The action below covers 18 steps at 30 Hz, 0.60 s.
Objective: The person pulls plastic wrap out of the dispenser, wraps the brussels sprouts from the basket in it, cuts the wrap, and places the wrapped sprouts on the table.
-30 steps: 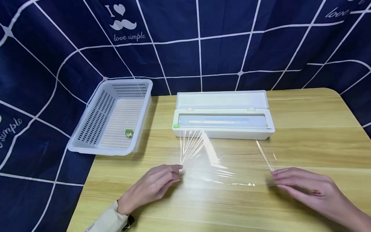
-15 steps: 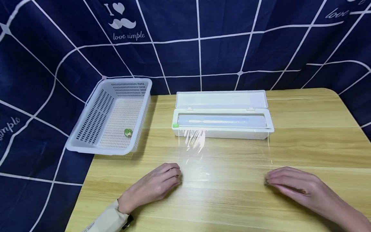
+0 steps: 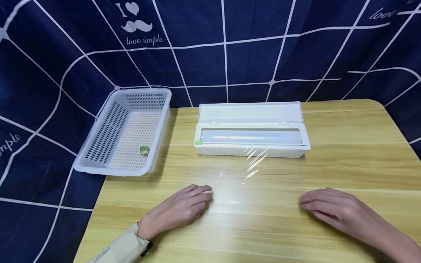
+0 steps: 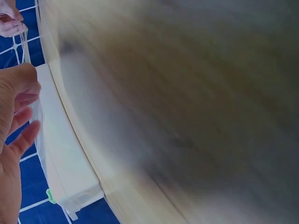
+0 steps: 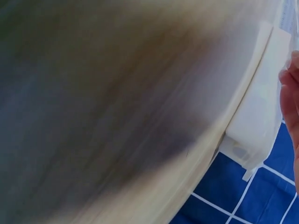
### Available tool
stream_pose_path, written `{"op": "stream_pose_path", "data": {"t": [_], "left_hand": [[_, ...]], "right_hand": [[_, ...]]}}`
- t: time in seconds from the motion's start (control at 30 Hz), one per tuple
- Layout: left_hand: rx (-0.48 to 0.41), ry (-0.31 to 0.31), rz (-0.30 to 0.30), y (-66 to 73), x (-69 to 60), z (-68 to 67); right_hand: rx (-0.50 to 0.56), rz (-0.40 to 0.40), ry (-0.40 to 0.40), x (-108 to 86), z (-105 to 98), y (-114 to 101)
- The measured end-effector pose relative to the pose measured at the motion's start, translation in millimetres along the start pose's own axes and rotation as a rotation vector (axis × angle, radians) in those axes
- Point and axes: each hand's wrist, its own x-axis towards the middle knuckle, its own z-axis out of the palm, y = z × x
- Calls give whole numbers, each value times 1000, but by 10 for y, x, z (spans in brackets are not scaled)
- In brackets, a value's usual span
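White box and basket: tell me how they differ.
The white box is long and narrow; the basket is broader. The box's walls look solid; the basket's are slotted. The box holds a film roll, the basket a small green item. Both are pale and open on top.

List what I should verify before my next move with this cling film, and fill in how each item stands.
1. Cling film drawn out: ok, it spans from the dispenser box toward both hands.
2. Film smooth: not ok, shiny creases show in front of the box.
3. Right hand gripping: ok, its fingertips pinch the film in the left wrist view.
4. Left hand gripping: cannot tell, its fingertips are by the film but the contact is unclear.
5. Lid out of the way: ok, open at the back.
6. Green slider at one end: ok, the left end.
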Motion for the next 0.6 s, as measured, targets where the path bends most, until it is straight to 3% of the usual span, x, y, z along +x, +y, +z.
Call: {"op": "stream_pose_path", "data": {"t": [0.1,0.27,0.4,0.6], "left_hand": [[73,-64,17,5,12,7],[122,-127,52,-7,49,43],[150,-128,85,-44,85,98],[114,-107,73,-90,71,134]], "right_hand": [[-62,9,-45,-50,34,-6],[-139,60,-87,-133,99,16],[-191,100,-128,-182,129,26],[-247,122,-177,-223,167,14]]}}
